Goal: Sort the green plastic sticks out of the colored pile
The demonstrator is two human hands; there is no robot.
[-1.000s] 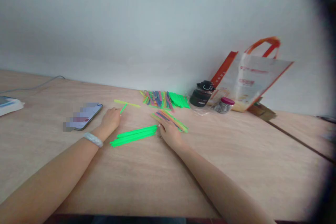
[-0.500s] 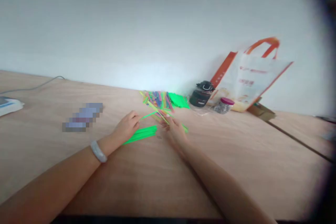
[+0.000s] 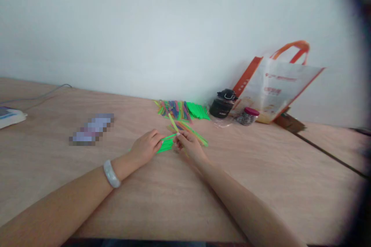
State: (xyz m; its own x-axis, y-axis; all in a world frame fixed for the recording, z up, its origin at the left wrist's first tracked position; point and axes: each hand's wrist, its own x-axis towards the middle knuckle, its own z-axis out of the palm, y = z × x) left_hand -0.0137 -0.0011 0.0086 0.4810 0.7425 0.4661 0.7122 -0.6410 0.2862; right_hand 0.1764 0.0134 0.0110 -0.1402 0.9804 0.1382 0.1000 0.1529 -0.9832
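Nearest: two bare forearms reaching up the wooden table [image 3: 261,170] from the lower edge, a pale bangle [image 3: 111,173] on the left wrist. Left hand [image 3: 146,147] lying over the near end of a bundle of green sticks [image 3: 166,146], fingers curled down on it; whether pinching or only pressing, impossible to tell. Right hand [image 3: 189,146] just beside, fingertips closed on a single yellow-green stick [image 3: 173,122] that rises from the grip up and to the left, tilted away toward the wall. One thin green stick [image 3: 169,137] bridging the gap between the two hands, touching both sets of fingertips. Long axis of the bundle roughly left to right, slightly rising to the right, its free end pointing at the right hand; left hand over it, right hand a short way off its end.

Just beyond the right hand: a small fan of mixed-colour sticks [image 3: 191,131], lying slantwise. Farther, close to the wall: a bigger heap of coloured sticks [image 3: 181,109]. To its right a black bottle [image 3: 222,103], a small jar with a pink lid [image 3: 247,116], and an orange-handled bag [image 3: 275,85] leaning on the wall. Far left: a blurred flat object [image 3: 91,129], a white device [image 3: 10,115] at the edge, a cable [image 3: 49,90] trailing behind.
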